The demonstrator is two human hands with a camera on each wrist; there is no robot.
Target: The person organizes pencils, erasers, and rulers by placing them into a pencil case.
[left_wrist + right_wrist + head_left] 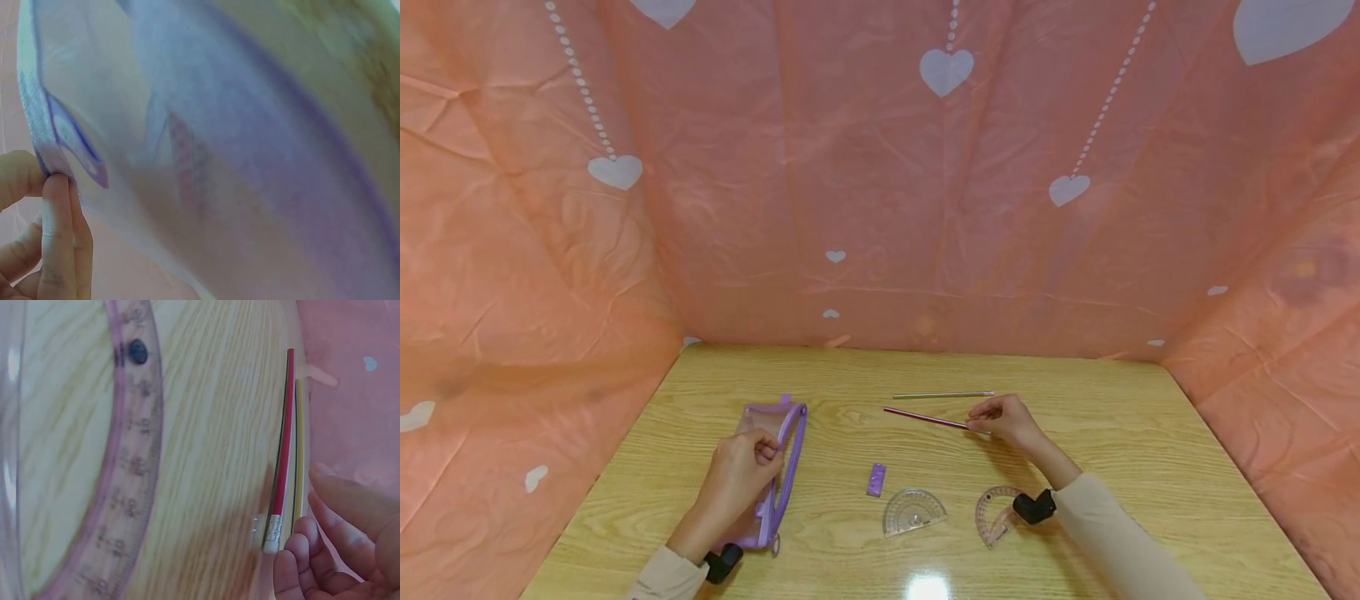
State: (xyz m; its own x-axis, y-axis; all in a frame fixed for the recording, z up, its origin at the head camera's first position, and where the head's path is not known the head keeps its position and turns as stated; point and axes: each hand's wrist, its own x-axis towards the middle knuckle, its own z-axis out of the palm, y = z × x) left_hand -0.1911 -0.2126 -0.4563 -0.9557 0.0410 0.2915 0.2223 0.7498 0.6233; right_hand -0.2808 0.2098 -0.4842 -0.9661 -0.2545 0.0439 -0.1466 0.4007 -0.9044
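Observation:
My left hand (741, 467) pinches the edge of a see-through pencil case (250, 169) with purple trim, which lies at the left of the table. In the left wrist view, thumb and fingertips grip its rim. A red pencil (925, 417) with a white eraser tip lies slanted across the wood. My right hand (1011, 421) hovers over its eraser end, thumb and fingers parted in the right wrist view, fingertips beside the tip. Just behind lies a yellow pencil (943, 395), nearly parallel to the back edge.
A small purple block (876, 480) lies mid-table. In front of it is a clear half-circle protractor (913, 512). A pinkish protractor (985, 517) sits partly under my right wrist. Pink cloth (880, 208) with white hearts hangs around the table's back and sides.

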